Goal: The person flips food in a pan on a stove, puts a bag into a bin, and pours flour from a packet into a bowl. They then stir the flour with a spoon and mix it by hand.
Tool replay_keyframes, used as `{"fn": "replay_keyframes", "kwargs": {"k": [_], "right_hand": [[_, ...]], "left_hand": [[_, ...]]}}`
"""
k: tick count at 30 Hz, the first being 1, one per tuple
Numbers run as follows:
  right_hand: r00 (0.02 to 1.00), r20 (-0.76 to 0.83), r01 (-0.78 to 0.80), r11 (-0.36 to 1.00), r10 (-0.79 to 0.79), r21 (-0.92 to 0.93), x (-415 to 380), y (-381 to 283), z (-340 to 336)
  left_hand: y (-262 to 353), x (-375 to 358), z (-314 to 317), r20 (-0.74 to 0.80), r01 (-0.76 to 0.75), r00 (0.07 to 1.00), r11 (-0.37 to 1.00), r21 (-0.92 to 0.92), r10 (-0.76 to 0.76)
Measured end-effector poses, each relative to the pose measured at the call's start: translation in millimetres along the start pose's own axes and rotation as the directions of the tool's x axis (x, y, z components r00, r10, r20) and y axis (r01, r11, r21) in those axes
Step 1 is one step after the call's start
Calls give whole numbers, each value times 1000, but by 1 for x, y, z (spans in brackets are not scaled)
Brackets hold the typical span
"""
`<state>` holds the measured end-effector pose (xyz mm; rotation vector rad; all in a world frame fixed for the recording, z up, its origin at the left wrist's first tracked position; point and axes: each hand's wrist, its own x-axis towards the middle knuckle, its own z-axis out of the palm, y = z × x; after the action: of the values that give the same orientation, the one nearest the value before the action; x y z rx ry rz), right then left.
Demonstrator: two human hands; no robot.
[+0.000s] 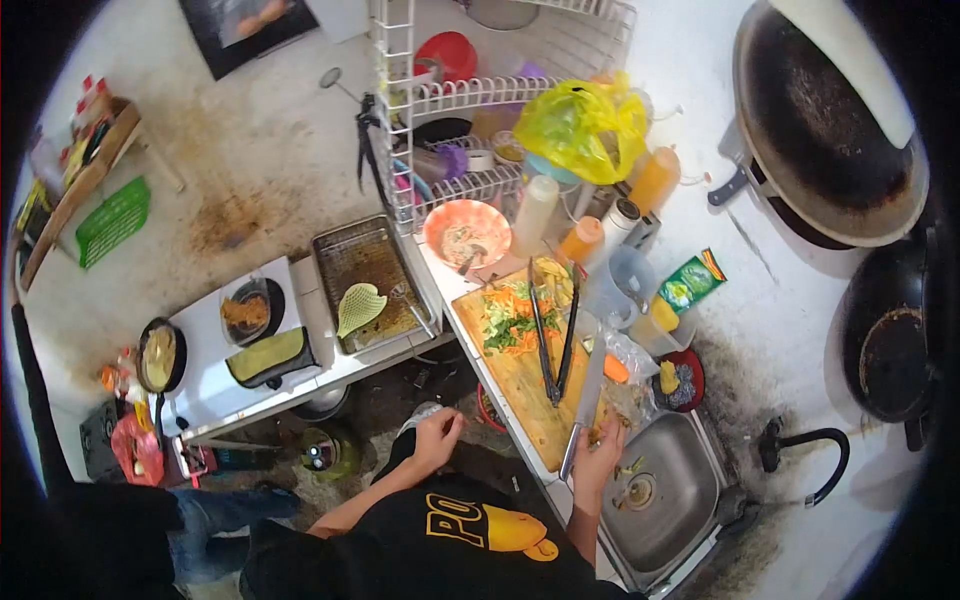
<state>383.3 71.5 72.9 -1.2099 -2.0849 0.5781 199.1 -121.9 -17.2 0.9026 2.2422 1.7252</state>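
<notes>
My left hand hangs over the floor in front of the counter, fingers curled in, with nothing visible in it. At the near right edge of the wooden cutting board, my right hand has its fingers bent together over small scraps; what they hold is too small to name. Just left of it lies a large knife, blade pointing away. Black tongs rest on the board, their tips at shredded carrot and chopped greens. A carrot piece and a clear plastic bag lie beyond the knife.
A metal sink with scraps near its drain is at right. Behind the board stand a patterned bowl, several sauce bottles and a wire rack. A tray sits on the left counter. Another person's jeans show at lower left.
</notes>
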Motion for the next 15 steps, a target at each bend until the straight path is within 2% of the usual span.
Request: {"fn": "replay_keyframes", "kwargs": {"k": [2,3,5,6,7,8,10,12,14,15], "right_hand": [[995,30,97,995,-97,-13,9,-2,5],[995,23,98,995,-98,-2,12,-7,9],[989,21,143,977,-149,158,15,-19,17],[991,6,135,978,-137,162,14,-28,18],[981,14,190,965,-196,179,10,-40,17],[966,18,249,949,-257,195,7,-50,17],[977,16,201,947,-212,251,-9,-61,20],[975,141,121,944,-171,306,-26,-65,22],[975,117,152,951,-189,269,-45,-50,32],[976,169,81,955,-134,287,-54,-47,33]], "left_hand": [[17,-18,-18,30,123,992,989,85,-125],[16,-26,-22,12,164,986,986,31,-164],[-5,-41,-28,14,190,981,979,73,-191],[-10,-45,-31,16,230,972,967,107,-233],[-16,-51,-30,16,291,956,955,57,-293],[-17,-48,-30,30,277,960,959,60,-279],[-18,-48,-29,86,349,926,920,181,-368],[-18,-41,-26,169,291,932,940,176,-320],[-5,-28,-22,241,245,929,955,165,-280],[10,-20,-22,297,178,928,969,172,-224]]}}
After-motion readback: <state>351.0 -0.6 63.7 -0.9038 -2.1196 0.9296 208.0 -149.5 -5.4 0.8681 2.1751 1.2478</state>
